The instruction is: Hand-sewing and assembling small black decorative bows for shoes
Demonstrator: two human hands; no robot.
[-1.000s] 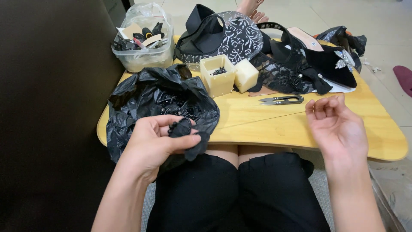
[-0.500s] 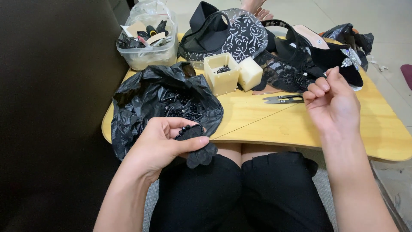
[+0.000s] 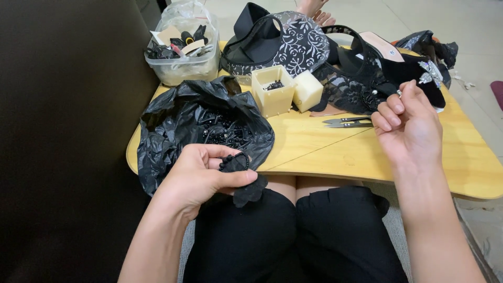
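My left hand (image 3: 201,175) pinches a small black fabric flower with a beaded edge (image 3: 245,181) over my lap, just in front of the table's near edge. My right hand (image 3: 408,128) is raised above the wooden lap table (image 3: 335,152), fingers curled together; a tiny object between the fingertips may be there, too small to tell. Small metal thread snips (image 3: 348,122) lie on the table just left of my right hand. A black plastic bag (image 3: 178,120) with dark beaded pieces lies open beside my left hand.
A cream square box holding dark beads (image 3: 272,90) and a cream block (image 3: 308,90) stand mid-table. A clear tub of clips (image 3: 183,47) sits at the back left. Black lace fabric, a patterned bag (image 3: 293,42) and a black shoe with a silver ornament (image 3: 414,73) crowd the back.
My right hand has risen and moved up toward the snips and the shoe, fingers curling in. My left hand has kept hold of the black flower, turning it slightly.
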